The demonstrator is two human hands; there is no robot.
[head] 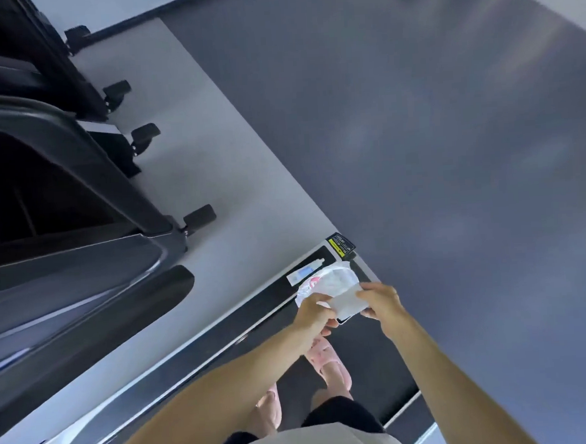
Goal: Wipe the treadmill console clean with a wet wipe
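I stand on a flat treadmill whose black front console strip (pixel 256 315) runs just ahead of my hands. My left hand (pixel 311 313) grips a white wet wipe pack (pixel 326 281) with pink print, held above the console's right end. A white wet wipe (pixel 348 302) sticks out of the pack, and my right hand (pixel 380 300) pinches its edge. Both hands are close together, with the wipe between them. The console's right part is hidden under the pack and my hands.
A small white tube (pixel 303 272) lies on the console beside a yellow and black label (pixel 341 244). My pink slippers (pixel 329 360) stand on the black belt. Large black gym machines (pixel 77 200) with rubber feet fill the left side. A dark grey surface (pixel 451 143) spreads to the right.
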